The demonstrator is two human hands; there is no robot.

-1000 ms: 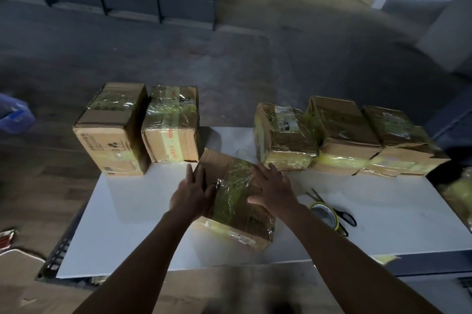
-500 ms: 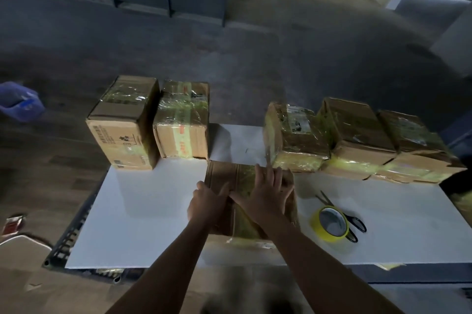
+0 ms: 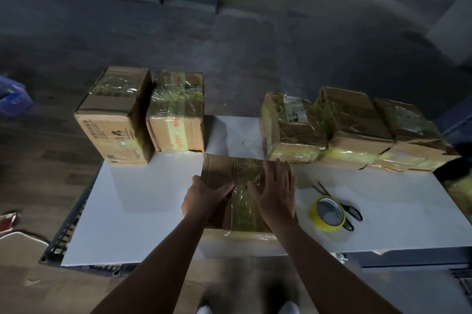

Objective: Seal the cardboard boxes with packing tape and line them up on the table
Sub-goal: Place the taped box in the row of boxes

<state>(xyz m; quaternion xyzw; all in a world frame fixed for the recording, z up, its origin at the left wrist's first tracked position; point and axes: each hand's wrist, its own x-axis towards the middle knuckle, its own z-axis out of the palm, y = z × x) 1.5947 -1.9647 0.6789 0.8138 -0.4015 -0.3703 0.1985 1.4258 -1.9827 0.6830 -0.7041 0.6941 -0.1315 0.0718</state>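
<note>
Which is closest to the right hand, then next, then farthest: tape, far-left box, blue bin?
1. The tape, just right of the right hand.
2. The far-left box, back left.
3. The blue bin, on the floor, far left.

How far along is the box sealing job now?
Done: five taped boxes stand along the far edge of the table, a gap between them. In hand: left hand and right hand hold a sixth taped box before that gap. Left: set it into the row.
</note>
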